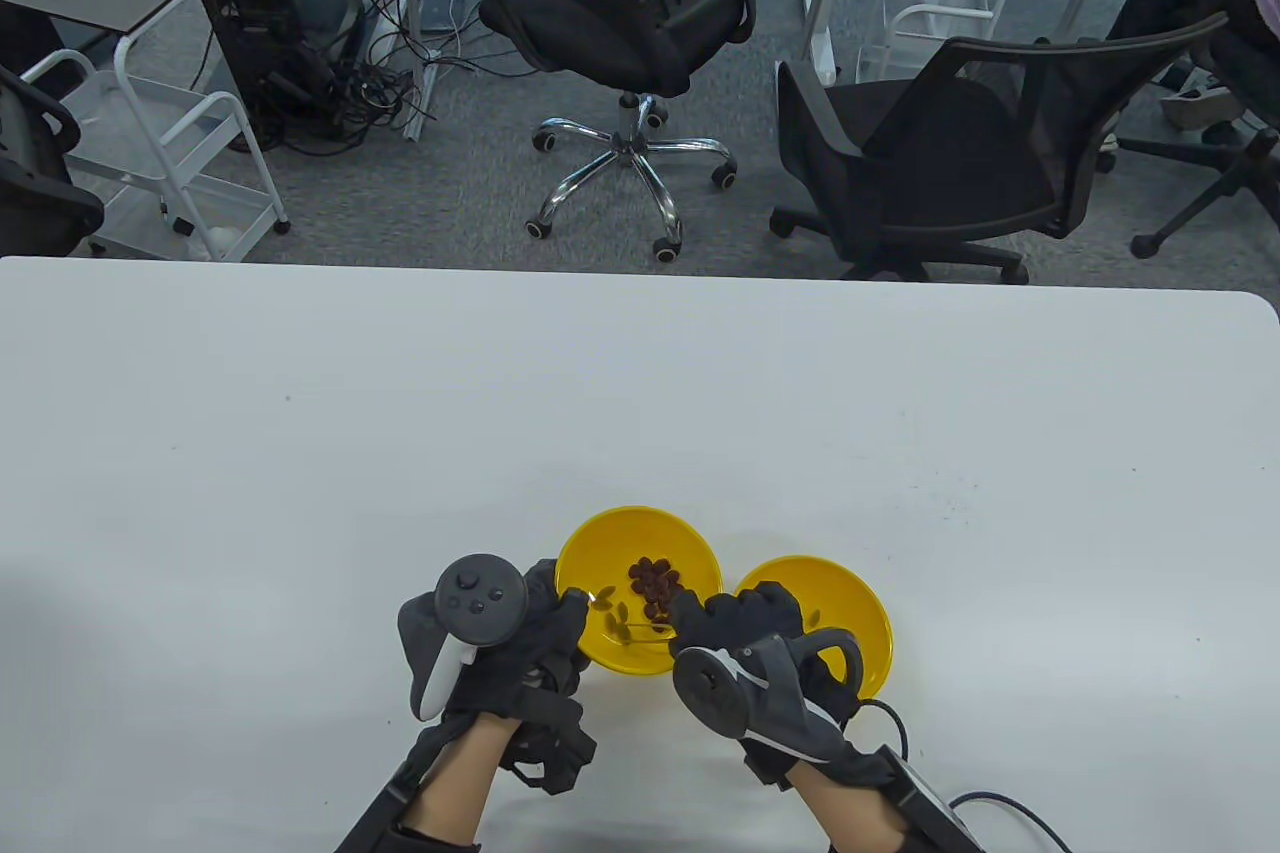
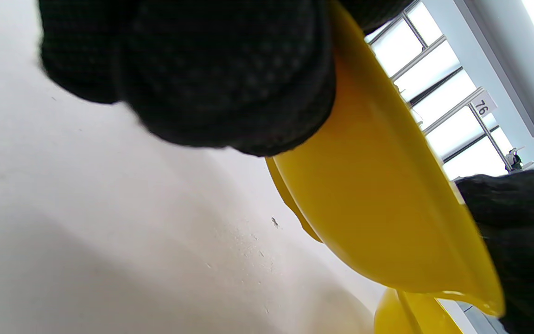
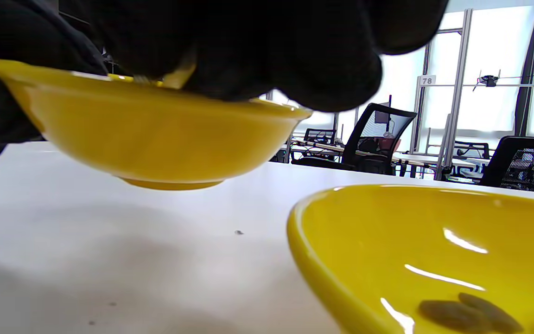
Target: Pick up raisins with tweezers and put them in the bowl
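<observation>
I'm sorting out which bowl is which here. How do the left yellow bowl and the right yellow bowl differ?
The left bowl holds a pile of dark raisins plus a few greenish ones; the right bowl shows only a few greenish ones. The left hand touches the left bowl's rim; the right bowl is partly hidden under the right hand. In the wrist views, the left bowl is tilted off the table; the right bowl sits flat. Both are yellow, shallow and glossy.

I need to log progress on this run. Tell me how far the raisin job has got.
Done: a few raisins already lie in the right bowl. In hand: the left hand touches the rim of the left bowl, while the right hand works tweezers inside it; whether they hold a raisin I cannot tell. Left: a dark pile and some loose pale raisins remain there, so most is ahead.
</observation>
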`<move>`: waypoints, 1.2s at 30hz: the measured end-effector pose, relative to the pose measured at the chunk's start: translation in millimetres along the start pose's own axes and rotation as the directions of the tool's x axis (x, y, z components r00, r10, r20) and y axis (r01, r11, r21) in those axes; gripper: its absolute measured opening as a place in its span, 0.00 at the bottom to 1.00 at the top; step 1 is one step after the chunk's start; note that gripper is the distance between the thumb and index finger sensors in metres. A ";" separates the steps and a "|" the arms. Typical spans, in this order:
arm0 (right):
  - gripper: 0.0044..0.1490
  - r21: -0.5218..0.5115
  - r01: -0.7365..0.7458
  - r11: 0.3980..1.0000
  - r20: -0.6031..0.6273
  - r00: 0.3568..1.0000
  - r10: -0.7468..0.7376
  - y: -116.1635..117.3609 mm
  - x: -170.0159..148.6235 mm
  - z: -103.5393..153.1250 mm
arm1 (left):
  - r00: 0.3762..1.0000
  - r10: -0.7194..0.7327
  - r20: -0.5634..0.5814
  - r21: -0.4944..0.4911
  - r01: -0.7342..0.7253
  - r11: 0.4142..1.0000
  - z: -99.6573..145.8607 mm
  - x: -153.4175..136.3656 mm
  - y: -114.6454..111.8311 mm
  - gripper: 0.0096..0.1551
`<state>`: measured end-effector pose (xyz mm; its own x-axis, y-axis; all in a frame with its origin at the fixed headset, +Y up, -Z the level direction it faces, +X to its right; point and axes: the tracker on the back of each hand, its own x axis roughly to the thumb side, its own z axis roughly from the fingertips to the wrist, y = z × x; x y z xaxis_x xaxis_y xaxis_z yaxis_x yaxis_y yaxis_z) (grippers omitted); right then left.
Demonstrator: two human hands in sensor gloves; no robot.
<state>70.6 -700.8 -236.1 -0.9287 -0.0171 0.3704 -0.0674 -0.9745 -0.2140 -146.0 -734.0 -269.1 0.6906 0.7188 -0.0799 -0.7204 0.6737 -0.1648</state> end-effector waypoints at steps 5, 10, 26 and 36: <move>0.29 -0.009 -0.009 1.000 0.004 1.000 0.009 0.4 2.0 -0.5 | 1.000 -0.001 -0.001 0.000 0.001 1.000 0.0 0.0 -0.1 0.34; 0.29 -0.005 -0.004 1.000 -0.002 1.000 0.004 1.7 1.0 -1.1 | 1.000 0.002 0.000 -0.003 -0.002 1.000 0.0 0.4 -0.4 0.34; 0.29 0.007 -0.021 1.000 -0.022 1.000 0.021 2.3 -0.3 -3.7 | 1.000 -0.006 0.000 -0.006 0.006 1.000 -0.2 0.9 -0.9 0.34; 0.29 -0.034 0.038 0.999 -0.044 0.998 -0.040 -5.2 -12.2 -0.6 | 1.000 0.000 -0.005 -0.003 0.000 1.000 -0.4 0.2 -0.1 0.34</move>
<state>82.0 -695.3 -240.1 -0.9406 0.0318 0.3381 -0.1155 -0.9662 -0.2306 -145.7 -734.0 -269.4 0.6910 0.7179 -0.0848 -0.7201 0.6733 -0.1677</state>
